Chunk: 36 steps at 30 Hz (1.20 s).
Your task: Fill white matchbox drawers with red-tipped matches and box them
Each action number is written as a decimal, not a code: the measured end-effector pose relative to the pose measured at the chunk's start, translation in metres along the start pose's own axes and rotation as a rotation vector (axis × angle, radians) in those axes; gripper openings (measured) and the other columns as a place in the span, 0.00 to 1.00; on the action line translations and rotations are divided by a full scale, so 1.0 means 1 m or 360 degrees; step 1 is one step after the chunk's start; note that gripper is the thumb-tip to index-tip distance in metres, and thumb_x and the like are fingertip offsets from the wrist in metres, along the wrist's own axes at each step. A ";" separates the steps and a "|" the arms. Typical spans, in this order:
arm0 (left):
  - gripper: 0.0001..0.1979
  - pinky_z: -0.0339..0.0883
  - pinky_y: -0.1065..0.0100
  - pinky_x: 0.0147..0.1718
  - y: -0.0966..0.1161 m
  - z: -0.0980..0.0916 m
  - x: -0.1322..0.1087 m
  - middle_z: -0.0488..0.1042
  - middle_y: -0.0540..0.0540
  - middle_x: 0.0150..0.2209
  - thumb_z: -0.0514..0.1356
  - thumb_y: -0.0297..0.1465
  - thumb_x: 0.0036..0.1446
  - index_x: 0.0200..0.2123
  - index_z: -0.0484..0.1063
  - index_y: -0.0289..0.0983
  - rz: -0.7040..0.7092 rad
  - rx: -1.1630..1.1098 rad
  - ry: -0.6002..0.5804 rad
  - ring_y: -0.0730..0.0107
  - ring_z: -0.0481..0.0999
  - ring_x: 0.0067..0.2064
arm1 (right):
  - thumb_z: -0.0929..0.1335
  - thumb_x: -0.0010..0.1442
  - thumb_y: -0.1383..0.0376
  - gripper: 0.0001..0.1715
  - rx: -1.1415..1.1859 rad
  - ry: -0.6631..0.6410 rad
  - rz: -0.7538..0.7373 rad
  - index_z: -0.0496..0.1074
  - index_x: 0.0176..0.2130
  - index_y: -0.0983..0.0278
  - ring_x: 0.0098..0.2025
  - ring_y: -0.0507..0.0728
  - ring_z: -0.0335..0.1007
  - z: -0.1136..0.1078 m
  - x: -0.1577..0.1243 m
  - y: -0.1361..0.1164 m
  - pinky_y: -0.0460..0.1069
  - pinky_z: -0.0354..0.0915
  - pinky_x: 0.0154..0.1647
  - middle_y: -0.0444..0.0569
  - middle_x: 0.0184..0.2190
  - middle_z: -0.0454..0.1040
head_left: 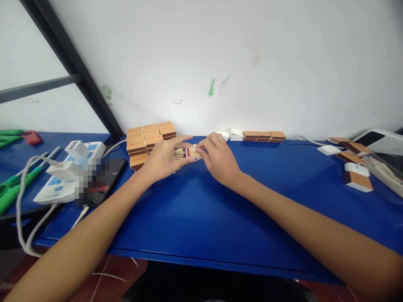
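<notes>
My left hand point(166, 154) is closed around a bunch of wooden matches point(180, 152), thumb below and fingers above. Dark and red match heads show near the middle of the bunch. My right hand point(217, 157) pinches the right end of the matches point(192, 152) between thumb and fingertips. Something white edges the matches there; whether it is a tray I cannot tell. Just left of my left hand stand stacked orange matchboxes point(137, 145) with brown sides, partly hidden behind that hand.
Against the wall lie white trays point(236, 134) and a row of matchboxes point(263, 136). More matchboxes point(359, 181) sit at the right by a white device point(378, 140). On the left are a power strip point(59, 186), a phone point(108, 180), cables and green tools point(23, 184).
</notes>
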<state>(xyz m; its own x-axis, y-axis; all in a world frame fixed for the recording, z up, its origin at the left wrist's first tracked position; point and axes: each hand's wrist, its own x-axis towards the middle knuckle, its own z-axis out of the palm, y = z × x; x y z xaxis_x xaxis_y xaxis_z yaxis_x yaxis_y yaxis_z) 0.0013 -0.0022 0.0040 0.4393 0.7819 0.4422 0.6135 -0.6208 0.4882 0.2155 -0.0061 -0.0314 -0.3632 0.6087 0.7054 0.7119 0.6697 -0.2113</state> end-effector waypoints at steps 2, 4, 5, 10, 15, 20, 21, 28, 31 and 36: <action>0.31 0.76 0.59 0.48 0.000 -0.001 0.001 0.85 0.46 0.50 0.74 0.40 0.58 0.62 0.73 0.41 -0.0049 0.0020 0.0042 0.58 0.85 0.44 | 0.62 0.75 0.67 0.09 0.0028 0.0039 0.0025 0.71 0.43 0.62 0.46 0.63 0.65 -0.001 0.000 0.000 0.58 0.66 0.49 0.56 0.42 0.72; 0.30 0.76 0.58 0.49 -0.001 -0.003 0.002 0.85 0.46 0.49 0.74 0.40 0.58 0.61 0.74 0.41 -0.0096 0.0081 0.0123 0.56 0.85 0.45 | 0.62 0.75 0.66 0.09 0.0059 0.0036 0.0058 0.72 0.43 0.62 0.45 0.63 0.66 -0.001 -0.001 0.002 0.58 0.66 0.49 0.55 0.41 0.72; 0.30 0.75 0.57 0.51 -0.001 -0.004 0.003 0.85 0.46 0.50 0.74 0.40 0.58 0.61 0.74 0.40 -0.0109 0.0126 0.0167 0.55 0.85 0.47 | 0.63 0.75 0.66 0.09 0.0078 -0.0008 0.0067 0.72 0.43 0.62 0.45 0.63 0.66 0.000 -0.002 0.004 0.58 0.66 0.49 0.55 0.41 0.72; 0.29 0.73 0.56 0.55 -0.003 -0.008 0.005 0.85 0.44 0.51 0.74 0.37 0.58 0.62 0.74 0.39 -0.0170 0.0290 0.0309 0.52 0.84 0.53 | 0.67 0.72 0.66 0.04 0.0214 -0.0370 0.0087 0.73 0.42 0.62 0.45 0.62 0.67 0.007 -0.007 0.018 0.57 0.66 0.49 0.53 0.40 0.73; 0.29 0.73 0.55 0.55 -0.002 -0.008 0.004 0.85 0.45 0.52 0.73 0.36 0.59 0.62 0.73 0.39 -0.0155 0.0303 0.0292 0.51 0.83 0.55 | 0.68 0.71 0.66 0.09 0.0136 -0.0475 0.0063 0.76 0.49 0.63 0.48 0.64 0.65 0.011 -0.007 0.027 0.59 0.66 0.53 0.55 0.44 0.71; 0.29 0.74 0.56 0.53 -0.002 -0.008 0.004 0.85 0.46 0.52 0.73 0.36 0.60 0.62 0.73 0.39 -0.0148 0.0297 0.0278 0.51 0.83 0.55 | 0.67 0.72 0.66 0.10 0.0115 -0.0518 0.0070 0.77 0.50 0.62 0.49 0.64 0.64 0.014 -0.007 0.028 0.58 0.66 0.54 0.55 0.45 0.70; 0.29 0.74 0.56 0.53 -0.002 -0.008 0.004 0.85 0.46 0.52 0.73 0.36 0.60 0.62 0.73 0.39 -0.0148 0.0302 0.0280 0.51 0.83 0.55 | 0.68 0.71 0.65 0.11 0.0112 -0.0514 0.0070 0.77 0.51 0.62 0.49 0.64 0.64 0.014 -0.007 0.028 0.58 0.66 0.54 0.55 0.45 0.70; 0.30 0.73 0.57 0.54 -0.001 -0.010 0.004 0.84 0.45 0.53 0.73 0.37 0.60 0.63 0.73 0.39 -0.0166 0.0387 0.0285 0.52 0.83 0.54 | 0.66 0.73 0.65 0.09 0.0138 -0.0493 0.0043 0.77 0.45 0.63 0.48 0.63 0.63 0.015 -0.007 0.028 0.57 0.65 0.53 0.55 0.43 0.70; 0.29 0.72 0.56 0.56 -0.001 -0.010 0.004 0.84 0.45 0.54 0.72 0.36 0.60 0.63 0.72 0.40 -0.0158 0.0365 0.0251 0.51 0.83 0.56 | 0.67 0.72 0.67 0.06 0.0125 -0.0521 0.0061 0.76 0.43 0.63 0.47 0.62 0.63 0.016 -0.006 0.028 0.57 0.65 0.52 0.54 0.43 0.70; 0.30 0.71 0.54 0.57 -0.004 -0.008 0.004 0.84 0.45 0.53 0.72 0.37 0.60 0.63 0.72 0.40 -0.0136 0.0298 0.0232 0.50 0.82 0.57 | 0.67 0.72 0.68 0.05 0.0130 -0.0573 0.0096 0.74 0.42 0.63 0.47 0.62 0.63 0.016 -0.005 0.028 0.57 0.65 0.52 0.53 0.43 0.70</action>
<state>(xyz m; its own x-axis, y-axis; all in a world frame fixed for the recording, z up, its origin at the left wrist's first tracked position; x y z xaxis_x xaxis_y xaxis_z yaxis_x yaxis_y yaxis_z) -0.0049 0.0031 0.0101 0.2900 0.8061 0.5158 0.7611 -0.5210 0.3864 0.2279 0.0161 -0.0520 -0.5205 0.7490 0.4100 0.6935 0.6509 -0.3088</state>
